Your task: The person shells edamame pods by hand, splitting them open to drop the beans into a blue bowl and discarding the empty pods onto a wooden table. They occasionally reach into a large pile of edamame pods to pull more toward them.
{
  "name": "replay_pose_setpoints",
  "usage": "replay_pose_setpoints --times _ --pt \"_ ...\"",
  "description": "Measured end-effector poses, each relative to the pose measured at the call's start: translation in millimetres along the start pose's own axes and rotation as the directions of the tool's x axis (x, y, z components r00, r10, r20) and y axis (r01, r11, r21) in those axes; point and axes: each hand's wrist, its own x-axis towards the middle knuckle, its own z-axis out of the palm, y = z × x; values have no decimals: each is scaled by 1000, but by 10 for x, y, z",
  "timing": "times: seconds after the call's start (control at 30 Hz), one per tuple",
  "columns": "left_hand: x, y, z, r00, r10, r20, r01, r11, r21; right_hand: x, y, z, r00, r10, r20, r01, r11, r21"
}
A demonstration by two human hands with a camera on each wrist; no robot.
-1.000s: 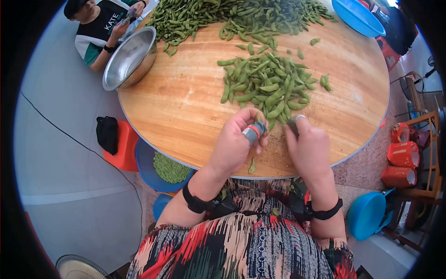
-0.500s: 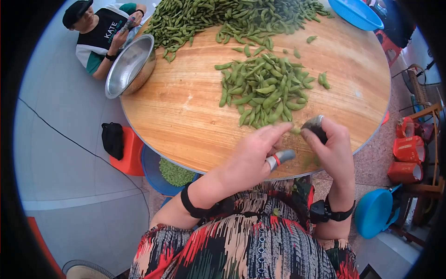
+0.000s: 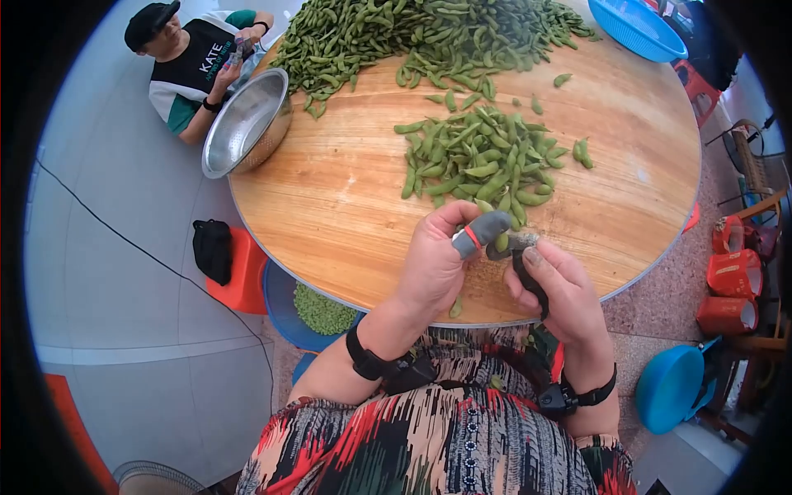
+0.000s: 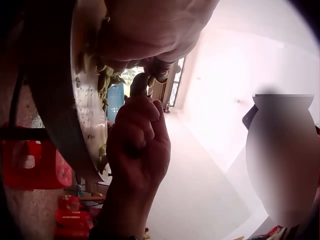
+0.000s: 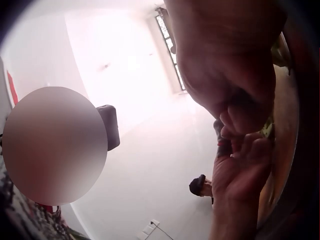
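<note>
In the head view my left hand, with a grey thumb cover and a red band around it, pinches a green soybean pod near the table's front edge. Meeting it there, my right hand has its fingers curled around a dark curved thing with a greyish end at the pod; I cannot tell what kind of thing it is. Just beyond both hands lies a small heap of soybean pods. Both wrist views show the hands close together, the pod largely hidden by fingers.
A larger pod pile covers the table's far side. A metal bowl tilts at the left rim, and a blue basket stands far right. Shelled beans fill a blue basin below. Another person sits at left.
Half a second ago the left hand reached across to the right, its covered thumb apart from the fingers; now it is drawn back left. The right hand has moved left and lower, meeting it.
</note>
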Motion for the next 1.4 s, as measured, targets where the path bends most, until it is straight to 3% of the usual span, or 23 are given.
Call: replay_pose_setpoints --times 0.07,0.2,0.27,0.43,0.47,0.5,0.53,0.57,0.6,0.7,0.8,0.83,0.87,0.93,1.0,1.03,1.07,1.13,1.17,1.23,1.3,1.33,1.4 --pt "9 -33 -12 996 54 68 -58 996 62 16 12 0 1000 6 -10 -6 1000 3" --pt "-10 -59 8 990 118 75 -128 980 151 22 -1 -10 999 37 -11 -36 997 75" --pt "-21 -70 9 984 80 162 -90 994 55 17 -35 21 997 74 -8 -72 988 136" --pt "-40 -27 17 984 -100 146 102 995 -12 50 13 -8 993 119 15 -119 956 269" --pt "-35 -23 3 976 -162 143 162 987 9 67 65 -15 995 -61 -85 57 997 -57" --pt "-41 -38 9 976 -162 144 162 987 9 77 88 -9 958 -260 -119 196 901 -388" --pt "-50 -62 25 991 -46 125 19 977 211 61 60 0 958 -261 -121 197 900 -388" --pt "-51 -77 38 989 74 131 -121 906 405 36 -6 25 935 -324 -146 171 772 -613" --pt "-47 -67 59 988 74 135 -123 906 404 29 -48 41 908 -389 -154 120 594 -796" --pt "-28 -56 88 992 101 77 -126 868 480 99 -41 53 861 -446 -244 146 677 -721" --pt "-9 -76 34 987 83 139 -128 926 356 154 -50 22 871 -387 -303 90 732 -675" --pt "-5 -34 23 993 -44 110 29 990 138 158 -54 11 871 -387 -305 88 731 -677" --pt "-3 -8 13 979 -173 110 183 979 -89 159 -58 -4 901 -328 -285 106 802 -587" --pt "0 -13 -40 974 -180 138 194 976 -96 159 -84 -103 928 -269 -257 115 865 -489" --pt "-13 -5 -28 968 -188 166 207 973 -105 153 -166 -264 901 -242 -360 22 854 -520" --pt "-31 16 45 982 74 171 -143 891 431 148 -192 -253 896 -233 -379 -12 839 -543" --pt "-48 33 112 906 284 313 -412 434 801 158 -168 -173 894 -232 -383 -16 838 -545" --pt "-78 17 148 889 309 339 -446 410 796 194 -114 44 898 -386 -213 196 782 -591" --pt "-87 3 139 896 297 329 -433 430 792 190 -106 13 909 -382 -169 216 776 -592" --pt "-101 3 117 905 285 316 -417 451 789 149 -120 -53 929 -336 -154 168 756 -633" --pt "-93 66 76 915 136 380 -399 452 798 121 -115 -110 949 -284 -139 122 734 -668" --pt "-61 69 35 915 132 380 -397 454 798 108 -115 -140 954 -285 -98 152 737 -659" --pt "5 34 -51 845 139 516 -496 562 661 79 -119 -159 957 -285 -59 180 739 -649"
